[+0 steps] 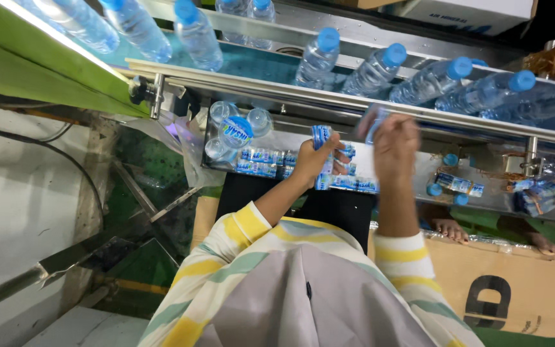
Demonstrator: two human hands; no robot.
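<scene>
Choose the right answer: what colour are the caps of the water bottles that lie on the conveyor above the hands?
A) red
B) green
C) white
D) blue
D: the clear water bottles along the metal conveyor all carry blue caps, and none is red, white or green; the left hand and right hand are raised just below them.

left hand (313,160) gripping label strip (321,138), bottles (380,67) above

Capped clear water bottles (380,67) lie along a steel-railed conveyor (303,96) at the far side. Near right stands a brown cardboard box (515,283); spare blue caps (449,159) lie on the far-right shelf, and cables (65,148) trail on the left.
</scene>
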